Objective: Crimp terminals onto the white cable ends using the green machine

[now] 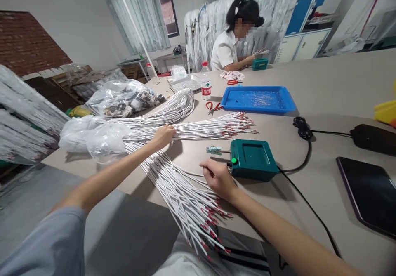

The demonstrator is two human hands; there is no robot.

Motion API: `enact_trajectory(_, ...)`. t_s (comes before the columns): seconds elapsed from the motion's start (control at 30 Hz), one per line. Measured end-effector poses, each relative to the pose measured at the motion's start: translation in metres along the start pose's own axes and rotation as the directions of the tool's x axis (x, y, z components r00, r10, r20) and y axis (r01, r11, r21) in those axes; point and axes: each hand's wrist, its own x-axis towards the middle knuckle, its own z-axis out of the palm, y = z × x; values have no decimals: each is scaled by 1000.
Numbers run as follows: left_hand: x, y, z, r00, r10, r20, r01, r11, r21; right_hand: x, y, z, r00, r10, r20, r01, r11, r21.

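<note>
My left hand (164, 136) reaches across the table with its fingers closed on white cables at the near side of a long bundle (204, 128). That bundle's red-tipped ends point right. A second fan of white cables (179, 189) spreads toward me, its red ends hanging over the table edge by my lap. My right hand (219, 179) is closed beside the black nozzle of a green box-shaped machine (253, 160), at the upper edge of the fan. Cables run up to that hand, but what its fingers hold is hidden. A pale green clip (214, 150) sticks out from the machine.
Behind the bundle are red-handled pliers (213, 107), a blue tray (258, 99) with scraps and a water bottle (206, 82). Looped cables (182, 104) and plastic bags lie left. A phone (368, 193) and black cord (309, 160) lie right. A co-worker (225, 49) sits across the table.
</note>
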Motion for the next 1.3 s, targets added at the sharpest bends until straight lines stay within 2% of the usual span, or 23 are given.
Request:
enact_trajectory(0.17,0,6,6,1000,-20,2,20,999,45,0,0,0,1000,16,-14,-16,1000,-2)
enact_trajectory(0.33,-9,13,-16,995,-45,-90,44,999,-8,0,-2,0,1000,-4,3,4,1000,-10)
enact_trajectory(0.43,-20,28,-37,993,31,-113,-39,997,-71,0,-2,0,1000,-11,22,12,1000,-26)
enact_trajectory(0.53,-39,60,-53,977,176,-116,-193,968,-160,0,-1,1,999,-1,51,3,1000,-25)
enact_trajectory(0.6,-56,87,-58,904,386,-181,-426,836,-345,1,0,1,998,6,70,-5,1000,-23)
enact_trajectory(0.63,-64,101,-58,865,460,-200,-499,753,-428,0,0,2,997,8,83,-7,1000,-23)
enact_trajectory(0.67,-73,114,-58,824,522,-219,-552,654,-517,0,1,2,996,12,90,-10,1000,-23)
enact_trajectory(0.7,-80,127,-57,801,559,-215,-556,560,-614,0,1,2,996,20,90,-18,1000,-23)
enact_trajectory(0.73,-87,138,-56,787,584,-200,-532,476,-700,0,1,2,996,32,83,-31,999,-20)
enact_trajectory(0.8,-93,152,-52,772,615,-158,-457,367,-810,0,2,1,996,68,51,-68,998,1)
enact_trajectory(0.83,-93,156,-50,783,607,-135,-404,331,-853,0,1,1,995,89,33,-90,996,21)
enact_trajectory(0.93,-79,150,-38,864,503,16,-115,229,-967,3,0,0,987,158,22,-159,979,124)
enact_trajectory(1.0,-66,139,-25,909,393,140,110,98,-989,6,-1,0,974,222,42,-226,952,206)
enact_trajectory(1.1,-53,122,-2,956,195,219,236,-70,-969,10,-2,0,927,371,45,-363,866,344)
enact_trajectory(1.2,-52,113,14,955,82,286,292,-82,-953,12,-1,4,839,542,47,-491,717,495)
enact_trajectory(1.27,-55,112,17,943,114,311,320,-67,-945,12,0,7,798,599,63,-528,644,553)
enact_trajectory(1.3,-57,112,17,936,142,322,334,-67,-940,12,0,8,793,606,60,-529,635,563)
